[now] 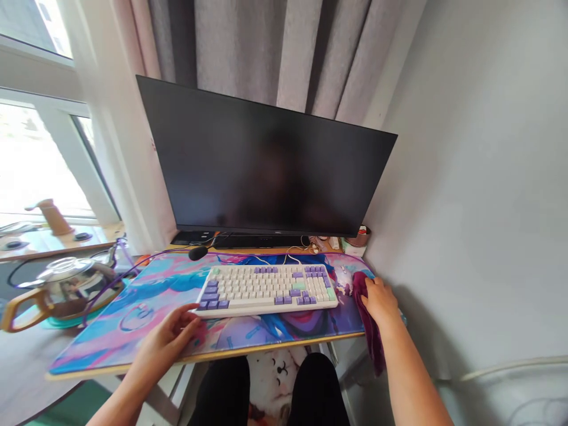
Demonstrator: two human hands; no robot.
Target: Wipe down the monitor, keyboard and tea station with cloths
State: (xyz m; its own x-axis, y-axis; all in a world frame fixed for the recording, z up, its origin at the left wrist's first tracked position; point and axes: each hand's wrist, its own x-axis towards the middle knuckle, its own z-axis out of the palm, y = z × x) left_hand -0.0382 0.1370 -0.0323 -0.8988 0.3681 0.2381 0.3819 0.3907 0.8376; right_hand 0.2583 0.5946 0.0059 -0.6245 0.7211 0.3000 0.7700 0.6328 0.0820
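A white keyboard point(257, 289) with purple and mint keys lies on a colourful desk mat point(146, 296). At the keyboard's front left corner is my left hand point(173, 331), its fingers loosely bent and apart, the index fingertip touching the corner. My right hand point(380, 297) holds a dark maroon cloth point(370, 325) at the desk's right edge. Part of the cloth hangs below the edge; its upper end is bunched on the mat under my fingers. A white and purple mouse point(343, 279) sits between the keyboard and the cloth.
Behind the keyboard stands a large dark monitor point(270, 171). A small black round object point(197, 253) lies left of the keyboard. To the left is a glass kettle point(75, 284) with a wooden handle. A grey wall point(479, 207) rises close on the right.
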